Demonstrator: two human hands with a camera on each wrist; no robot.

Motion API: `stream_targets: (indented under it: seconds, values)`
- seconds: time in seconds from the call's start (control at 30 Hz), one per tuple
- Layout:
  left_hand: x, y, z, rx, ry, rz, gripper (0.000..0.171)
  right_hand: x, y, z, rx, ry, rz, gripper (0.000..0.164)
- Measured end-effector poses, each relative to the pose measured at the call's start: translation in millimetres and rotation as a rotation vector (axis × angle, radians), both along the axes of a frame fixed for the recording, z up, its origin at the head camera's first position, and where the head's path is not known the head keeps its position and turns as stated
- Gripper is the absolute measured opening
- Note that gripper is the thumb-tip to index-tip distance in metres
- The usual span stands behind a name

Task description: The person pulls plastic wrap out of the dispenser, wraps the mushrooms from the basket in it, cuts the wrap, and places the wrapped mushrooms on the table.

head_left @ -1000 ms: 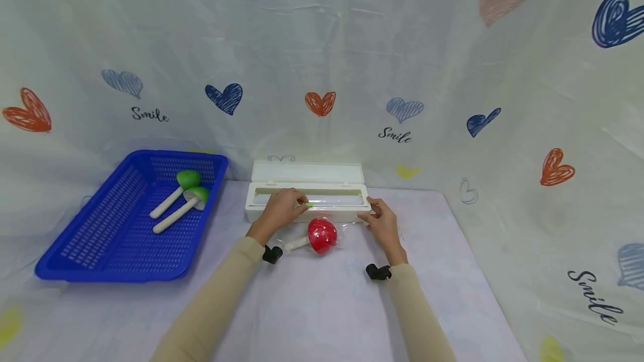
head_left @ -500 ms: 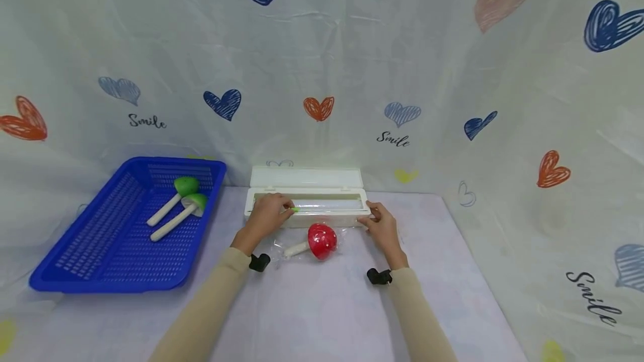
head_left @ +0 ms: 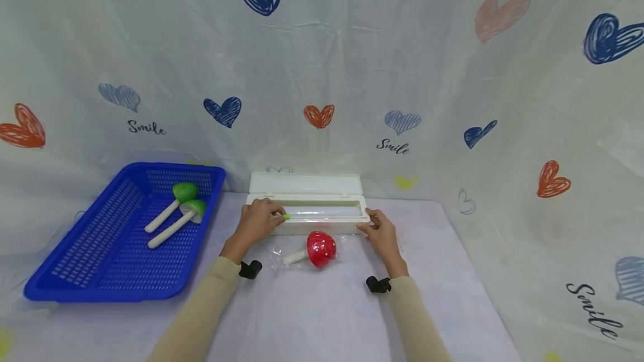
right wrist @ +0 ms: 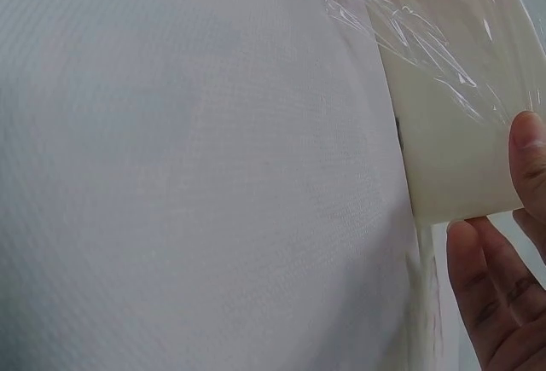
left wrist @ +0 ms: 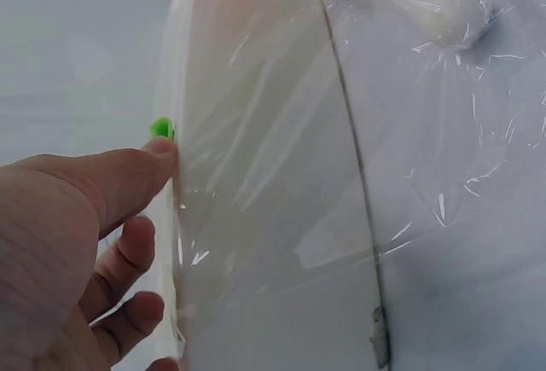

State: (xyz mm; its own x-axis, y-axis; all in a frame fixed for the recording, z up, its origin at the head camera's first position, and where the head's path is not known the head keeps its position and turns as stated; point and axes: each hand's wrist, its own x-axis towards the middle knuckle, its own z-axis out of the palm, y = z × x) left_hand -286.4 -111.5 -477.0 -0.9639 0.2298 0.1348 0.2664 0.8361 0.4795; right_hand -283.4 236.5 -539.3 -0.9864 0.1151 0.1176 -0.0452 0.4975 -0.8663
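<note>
A white cling film dispenser [head_left: 297, 229] lies at the back of the table, its lid [head_left: 306, 184] raised and a roll showing inside. My left hand [head_left: 256, 221] pinches a small green slide cutter [left wrist: 160, 127] on the dispenser's front rim, left of the middle; the index fingertip is hidden in the left wrist view. At the right end, my right hand [head_left: 381, 232] grips the dispenser's corner between thumb and fingers. Clear cling film [right wrist: 444, 55] hangs over the front wall. In front lies a red-capped toy mushroom [head_left: 321, 249] with a white stem, wrapped in film.
A blue plastic basket [head_left: 103, 289] stands at the left, holding two green-capped toy mushrooms [head_left: 185, 190]. Behind the dispenser hangs a white curtain [head_left: 347, 60] printed with hearts. The table [head_left: 312, 317] has a pale cover.
My left hand has slid the green slide cutter leftward along the dispenser's rim. The right hand keeps its grip on the right end. The head view has tilted slightly up.
</note>
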Motion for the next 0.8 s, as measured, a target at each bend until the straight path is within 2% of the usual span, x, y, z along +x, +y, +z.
stream_targets:
  seconds: [0.2, 0.57, 0.8]
  values:
    - [2.4, -4.4, -0.5, 0.013, 0.021, 0.022, 0.013, 1.5, -0.6, 0.2, -0.018, 0.036, -0.001, 0.049]
    - [7.9, -6.4, 2.6, 0.026, -0.06, 0.07, 0.014, 6.8, 1.7, -8.5, -0.046, 0.045, -0.015, 0.05]
    - [10.4, -10.5, 6.4, 0.067, -0.07, 0.083, 0.016, 2.5, 0.2, -5.9, -0.034, 0.044, 0.0, 0.051]
